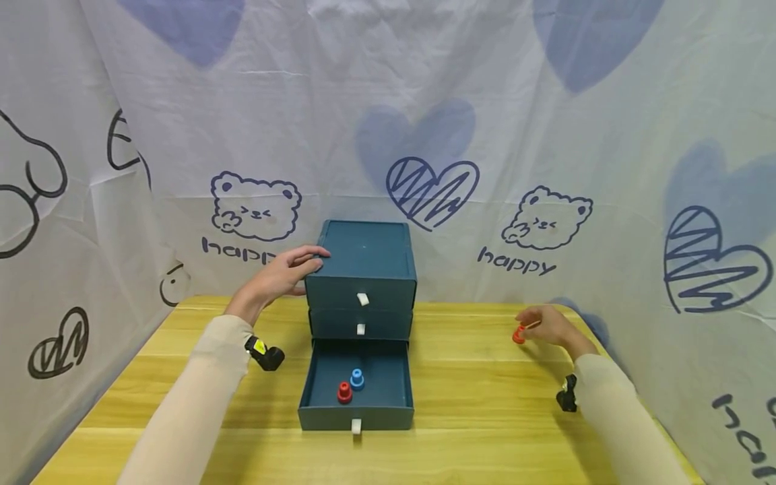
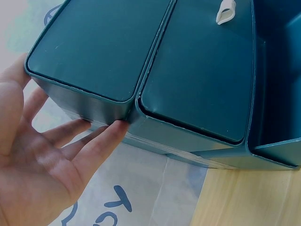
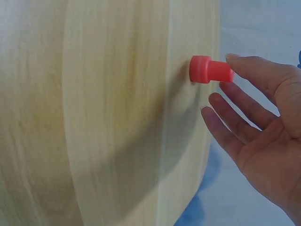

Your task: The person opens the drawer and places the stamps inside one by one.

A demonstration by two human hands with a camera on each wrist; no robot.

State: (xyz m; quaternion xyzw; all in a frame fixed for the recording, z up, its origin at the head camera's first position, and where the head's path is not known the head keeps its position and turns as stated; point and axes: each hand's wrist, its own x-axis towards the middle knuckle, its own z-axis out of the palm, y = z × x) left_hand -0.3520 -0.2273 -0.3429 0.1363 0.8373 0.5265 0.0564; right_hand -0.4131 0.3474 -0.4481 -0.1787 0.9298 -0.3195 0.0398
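A dark teal drawer cabinet (image 1: 364, 249) stands at the table's back, its bottom drawer (image 1: 388, 370) pulled out. Inside that drawer are a red peg-like piece (image 1: 344, 393) and a blue one (image 1: 357, 380), both upright. My left hand (image 1: 281, 275) rests against the cabinet's upper left side, its fingers extended along the wall and top edge. Far to the right, my right hand (image 1: 550, 328) has thumb and index finger at the narrow top of another red stepped piece (image 3: 200, 69), pinching it. The wide base of this piece is at the tabletop.
The cabinet's two upper drawers are closed, each with a white pull tab (image 1: 362, 299). Another white tab (image 1: 356, 426) sticks out from the open drawer's front. A printed white curtain (image 1: 339, 155) hangs behind the wooden table (image 1: 473, 404) and at its sides.
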